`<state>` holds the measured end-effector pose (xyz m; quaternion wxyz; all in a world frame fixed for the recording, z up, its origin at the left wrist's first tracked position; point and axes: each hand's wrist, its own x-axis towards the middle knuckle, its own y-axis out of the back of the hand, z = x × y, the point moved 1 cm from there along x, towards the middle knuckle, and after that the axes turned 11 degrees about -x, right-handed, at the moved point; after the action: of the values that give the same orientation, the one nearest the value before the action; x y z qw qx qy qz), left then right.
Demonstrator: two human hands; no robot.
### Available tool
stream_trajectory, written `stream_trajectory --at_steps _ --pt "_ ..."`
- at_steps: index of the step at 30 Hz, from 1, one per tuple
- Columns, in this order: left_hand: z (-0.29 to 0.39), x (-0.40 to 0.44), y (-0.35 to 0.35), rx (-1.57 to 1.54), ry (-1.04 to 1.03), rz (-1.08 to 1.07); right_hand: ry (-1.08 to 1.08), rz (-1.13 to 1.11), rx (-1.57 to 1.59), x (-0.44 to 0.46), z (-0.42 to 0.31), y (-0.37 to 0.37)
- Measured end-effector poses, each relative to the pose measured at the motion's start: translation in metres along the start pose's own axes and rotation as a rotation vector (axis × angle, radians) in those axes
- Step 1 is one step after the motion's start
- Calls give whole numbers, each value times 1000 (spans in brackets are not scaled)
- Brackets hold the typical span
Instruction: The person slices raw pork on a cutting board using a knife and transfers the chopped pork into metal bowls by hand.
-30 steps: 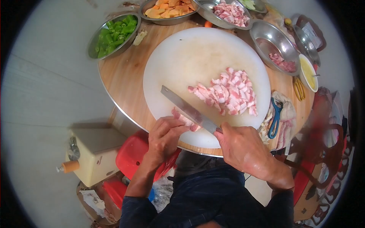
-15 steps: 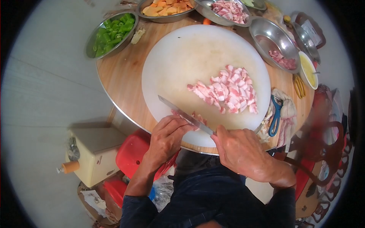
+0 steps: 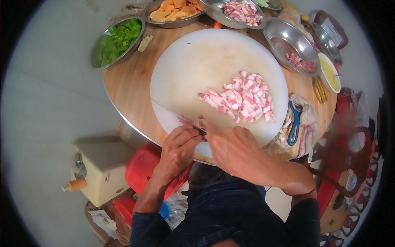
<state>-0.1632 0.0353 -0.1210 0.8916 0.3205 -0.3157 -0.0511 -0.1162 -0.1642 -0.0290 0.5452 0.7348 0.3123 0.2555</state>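
Observation:
My right hand (image 3: 232,150) is closed around the handle of a knife (image 3: 175,113), whose thin blade shows almost edge-on and points to the upper left. Curled fingers of my left hand (image 3: 179,146) press on a piece of meat (image 3: 184,122) near the board's front edge, just beside the blade. Most of that piece is hidden by the hand and knife. A white round cutting board (image 3: 185,70) lies beneath both hands. On its right half sits a heap of chopped fatty meat (image 3: 249,99).
Around the board stand metal bowls of green peppers (image 3: 119,43), orange slices (image 3: 175,10) and meat (image 3: 242,13). Another bowl (image 3: 284,35) holds a little meat. Blue-handled scissors (image 3: 294,123) lie on a cloth (image 3: 308,117) at right. A red stool (image 3: 142,168) is below the table.
My right hand has moved left, close to my left hand, and the knife has shifted left and turned edge-on. The whole view has shifted slightly.

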Motion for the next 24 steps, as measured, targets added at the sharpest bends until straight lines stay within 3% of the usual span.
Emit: stream_trajectory --at_steps 7,12,15,16,18,24 --pt "1 2 -1 -16 18 34 14 -74 19 -16 4 8" --pt "1 -2 -4 -49 60 40 -174 -501 -142 -56 6 38" --pt "0 -1 -6 -20 15 39 -229 -513 -57 -41 -2 42" --pt "1 -2 -5 -18 24 38 -230 -506 -51 -36 0 32" --pt "2 -2 -4 -12 29 30 65 92 4 -22 5 3" --pt "4 2 -1 -40 61 52 -53 110 -71 13 21 -19"
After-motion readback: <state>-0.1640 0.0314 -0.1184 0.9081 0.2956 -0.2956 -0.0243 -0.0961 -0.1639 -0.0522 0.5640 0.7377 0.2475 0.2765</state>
